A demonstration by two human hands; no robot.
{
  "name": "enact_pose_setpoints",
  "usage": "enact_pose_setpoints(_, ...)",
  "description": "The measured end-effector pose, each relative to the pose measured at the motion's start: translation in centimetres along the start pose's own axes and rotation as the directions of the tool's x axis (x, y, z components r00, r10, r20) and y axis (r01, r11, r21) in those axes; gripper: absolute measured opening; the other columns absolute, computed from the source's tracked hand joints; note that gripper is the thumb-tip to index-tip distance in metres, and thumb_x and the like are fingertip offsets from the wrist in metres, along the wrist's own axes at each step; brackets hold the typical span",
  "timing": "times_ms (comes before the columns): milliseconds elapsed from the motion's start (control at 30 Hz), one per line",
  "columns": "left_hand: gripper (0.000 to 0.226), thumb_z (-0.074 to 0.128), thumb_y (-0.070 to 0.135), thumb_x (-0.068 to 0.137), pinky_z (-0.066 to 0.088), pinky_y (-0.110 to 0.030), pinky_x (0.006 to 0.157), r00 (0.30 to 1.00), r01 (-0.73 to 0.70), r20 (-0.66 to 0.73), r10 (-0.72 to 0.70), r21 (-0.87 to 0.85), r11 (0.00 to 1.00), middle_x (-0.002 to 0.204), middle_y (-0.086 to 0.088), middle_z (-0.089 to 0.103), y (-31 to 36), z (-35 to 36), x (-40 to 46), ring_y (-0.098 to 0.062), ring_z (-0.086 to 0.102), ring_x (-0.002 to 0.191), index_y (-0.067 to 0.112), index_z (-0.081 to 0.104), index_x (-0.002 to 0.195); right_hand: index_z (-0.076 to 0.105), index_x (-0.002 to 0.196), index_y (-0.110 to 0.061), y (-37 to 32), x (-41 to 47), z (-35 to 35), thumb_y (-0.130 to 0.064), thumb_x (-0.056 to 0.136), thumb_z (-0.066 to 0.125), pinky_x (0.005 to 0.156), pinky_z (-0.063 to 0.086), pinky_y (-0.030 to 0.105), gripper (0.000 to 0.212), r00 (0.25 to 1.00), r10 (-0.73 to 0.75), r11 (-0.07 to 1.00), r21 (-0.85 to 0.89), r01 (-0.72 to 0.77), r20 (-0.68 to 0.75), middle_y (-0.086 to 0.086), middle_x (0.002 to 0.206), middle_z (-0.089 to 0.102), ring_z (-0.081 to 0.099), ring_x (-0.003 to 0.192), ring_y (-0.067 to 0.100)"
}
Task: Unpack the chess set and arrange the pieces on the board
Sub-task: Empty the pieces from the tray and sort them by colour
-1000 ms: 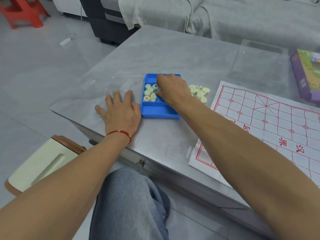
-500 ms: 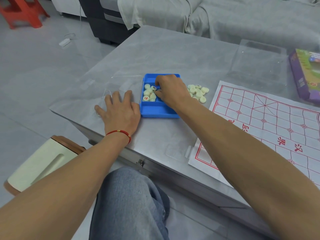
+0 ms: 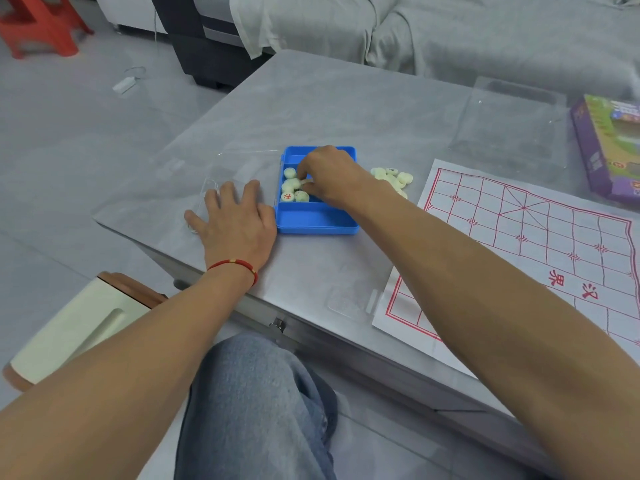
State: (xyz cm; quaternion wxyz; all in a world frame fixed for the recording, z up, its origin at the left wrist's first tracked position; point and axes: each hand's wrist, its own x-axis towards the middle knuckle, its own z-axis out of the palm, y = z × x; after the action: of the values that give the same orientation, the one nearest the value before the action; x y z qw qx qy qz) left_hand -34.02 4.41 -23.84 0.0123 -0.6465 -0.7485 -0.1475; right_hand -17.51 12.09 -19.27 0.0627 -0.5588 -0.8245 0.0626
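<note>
We rest our left hand (image 3: 235,223) flat on the table (image 3: 346,109), fingers spread and straight, holding nothing. Its thumb side lies just beside the left wall of the blue box (image 3: 317,221); whether it touches the wall we cannot tell.

The box stands with its long axis running away from us. Its near compartment holds nothing we can see. The middle compartment holds the remaining pieces (image 3: 292,188), pale round discs bunched at the left end, one with a red character facing up.

Our right hand (image 3: 332,178) reaches into that compartment from the right. Its fingers are curled down, and thumb and forefinger appear to pinch one disc at the right edge of the bunch; the palm hides most of the contact. The remaining discs lie directly left of the fingertips, so we judge the right hand, not the left, to be placed for the next pick.

Right of the box, a pile of discs (image 3: 393,178) already taken out lies on the table, partly behind the right wrist.

Farther right, the paper board (image 3: 540,251) lies flat, its red grid carrying no piece. Judgement: unpacking is partly done and arranging is not yet begun. The pinched disc must travel right, over the box wall, toward the pile.
</note>
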Motion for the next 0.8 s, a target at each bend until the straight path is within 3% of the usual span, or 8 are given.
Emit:
enact_pose_setpoints(133,0.043,0.031,0.032,0.096,0.022,-0.072,0.105,1.0,-0.002,-0.004,0.002,-0.001,1.0,0.137,-0.01,0.045,-0.1,0.1,0.0,-0.035,0.035,0.132,0.028,0.045,0.136,0.071,0.107,-0.001,-0.1,-0.4,0.0,-0.004,0.088,0.056,0.084,0.054,0.046,0.024,1.0,-0.02,0.999,0.027,0.02,-0.006,0.016,0.107,0.068,0.064,0.1,0.035)
enact_pose_setpoints(333,0.044,0.03,0.033,0.096,0.023,-0.072,0.104,1.0,-0.005,-0.001,0.005,0.004,1.0,0.137,-0.011,0.045,-0.1,0.1,0.0,-0.035,0.035,0.132,0.027,0.045,0.137,0.077,0.107,-0.011,4.6,-3.8,-3.9,-0.025,0.095,0.063,0.074,0.034,0.026,0.023,0.974,-0.01,0.984,0.172,0.05,-0.226,0.007,0.088,0.061,0.06,0.091,0.026)
enact_pose_setpoints(467,0.043,0.031,0.033,0.096,0.024,-0.072,0.104,1.0,-0.003,-0.008,0.003,0.007,1.0,0.135,-0.011,0.045,-0.1,0.1,0.0,-0.035,0.036,0.131,0.027,0.045,0.136,0.077,0.108,-0.014,9.3,-6.3,-4.6,-0.022,0.09,0.07,0.082,0.046,0.031,0.021,0.975,0.169,0.978,0.146,-0.148,-0.144,0.01,0.093,0.071,0.064,0.095,0.026)
enact_pose_setpoints(567,0.043,0.03,0.033,0.096,0.024,-0.072,0.104,1.0,-0.005,-0.003,0.005,0.005,1.0,0.136,-0.011,0.045,-0.1,0.1,0.1,-0.035,0.036,0.131,0.027,0.045,0.136,0.077,0.107,-0.017,10.6,-7.1,-3.4,-0.023,0.087,0.071,0.075,0.048,0.031,0.021,0.958,0.275,0.952,0.158,-0.26,-0.076,0.004,0.088,0.069,0.063,0.093,0.023)
enact_pose_setpoints(700,0.044,0.03,0.033,0.096,0.023,-0.072,0.105,1.0,0.001,-0.003,-0.001,0.004,1.0,0.137,-0.011,0.045,-0.1,0.1,0.1,-0.035,0.035,0.132,0.027,0.045,0.137,0.073,0.115,-0.016,10.4,-7.0,-2.9,-0.034,0.089,0.073,0.076,0.042,0.029,0.032,0.949,0.299,0.94,0.202,-0.274,-0.101,0.001,0.092,0.063,0.056,0.089,0.017)
enact_pose_setpoints(800,0.043,0.031,0.032,0.095,0.024,-0.07,0.104,1.0,-0.001,-0.011,0.001,0.012,1.0,0.136,-0.011,0.046,-0.1,0.2,0.0,-0.035,0.037,0.13,0.028,0.046,0.135,0.074,0.111,-0.015,9.7,-6.8,-3.1,-0.031,0.092,0.068,0.082,0.047,0.034,0.026,0.947,0.248,0.962,0.169,-0.215,-0.206,0.007,0.102,0.065,0.061,0.093,0.024)
